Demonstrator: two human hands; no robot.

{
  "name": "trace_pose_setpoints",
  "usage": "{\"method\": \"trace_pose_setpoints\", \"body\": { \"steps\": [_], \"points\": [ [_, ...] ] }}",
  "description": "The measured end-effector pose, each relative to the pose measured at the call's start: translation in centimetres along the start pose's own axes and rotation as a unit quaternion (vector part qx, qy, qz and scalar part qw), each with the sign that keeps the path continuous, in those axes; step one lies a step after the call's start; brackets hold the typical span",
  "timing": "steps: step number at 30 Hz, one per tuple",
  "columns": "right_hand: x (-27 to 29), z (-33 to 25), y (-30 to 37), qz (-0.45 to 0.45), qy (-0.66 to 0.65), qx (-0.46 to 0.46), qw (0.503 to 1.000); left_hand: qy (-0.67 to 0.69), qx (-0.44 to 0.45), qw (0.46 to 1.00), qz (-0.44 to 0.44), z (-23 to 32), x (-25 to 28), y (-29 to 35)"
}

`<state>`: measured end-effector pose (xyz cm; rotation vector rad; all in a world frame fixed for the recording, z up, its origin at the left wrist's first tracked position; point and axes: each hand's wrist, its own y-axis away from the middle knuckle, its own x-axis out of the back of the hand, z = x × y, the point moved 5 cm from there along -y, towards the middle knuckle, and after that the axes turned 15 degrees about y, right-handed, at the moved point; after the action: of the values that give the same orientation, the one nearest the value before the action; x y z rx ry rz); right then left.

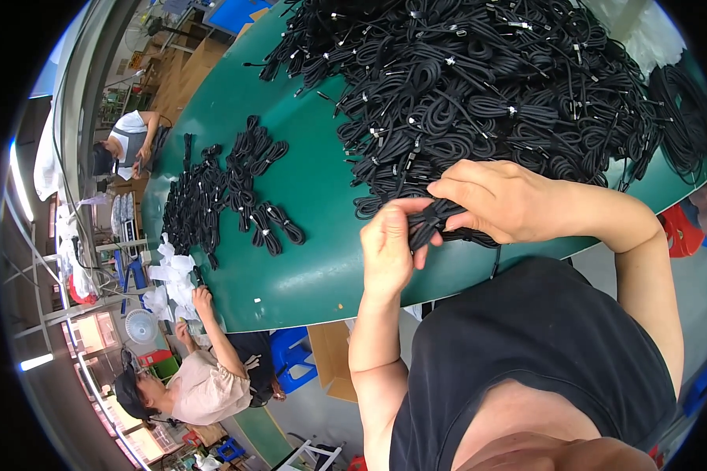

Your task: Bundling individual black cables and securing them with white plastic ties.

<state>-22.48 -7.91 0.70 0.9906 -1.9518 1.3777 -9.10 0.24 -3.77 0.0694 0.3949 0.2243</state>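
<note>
From the head view I see the left hand [388,245] and right hand [499,202] closed around a coiled black cable bundle [430,225], by the near edge of the green table [314,271]. Plenty seems left: a big cable heap [456,86] crowds beyond them, against a smaller bundle group [247,161] farther left. Open tabletop lies between, left of the hands.

The green table [314,271] stands on a grey floor [322,414]. Windows [94,333] and a lit tube lamp [21,180] are positioned at left.
</note>
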Motion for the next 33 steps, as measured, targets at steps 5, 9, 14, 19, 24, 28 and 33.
{"method": "trace_pose_setpoints", "body": {
  "steps": [5,9,14,19,24,28,33],
  "points": [
    [-0.9,0.1,0.9,-0.02,-0.112,-0.031,0.993,0.033,0.092,0.995,0.001,-3.0,0.4,1.3],
    [-2.5,-0.7,1.8,-0.024,-0.131,-0.046,0.99,0.013,0.122,0.992,0.023,-5.1,0.7,2.4],
    [-4.0,-1.3,2.6,-0.004,-0.143,-0.071,0.987,-0.006,0.087,0.996,0.025,-6.1,0.3,3.8],
    [-4.5,-2.0,2.6,-0.025,-0.139,-0.07,0.987,0.037,0.155,0.987,0.028,-5.9,3.2,5.0],
    [-4.3,-1.5,1.3,-0.023,0.011,-0.049,0.998,0.398,-0.185,0.869,0.228,-0.1,11.4,3.1],
    [-8.3,-0.9,-1.0,-0.007,0.157,0.039,0.987,0.44,-0.09,0.864,0.227,-3.3,12.4,2.2],
    [-10.0,-0.1,-2.8,-0.014,0.369,0.1,0.924,0.269,0.058,0.957,0.09,-5.9,9.4,1.4]
  ]
}}
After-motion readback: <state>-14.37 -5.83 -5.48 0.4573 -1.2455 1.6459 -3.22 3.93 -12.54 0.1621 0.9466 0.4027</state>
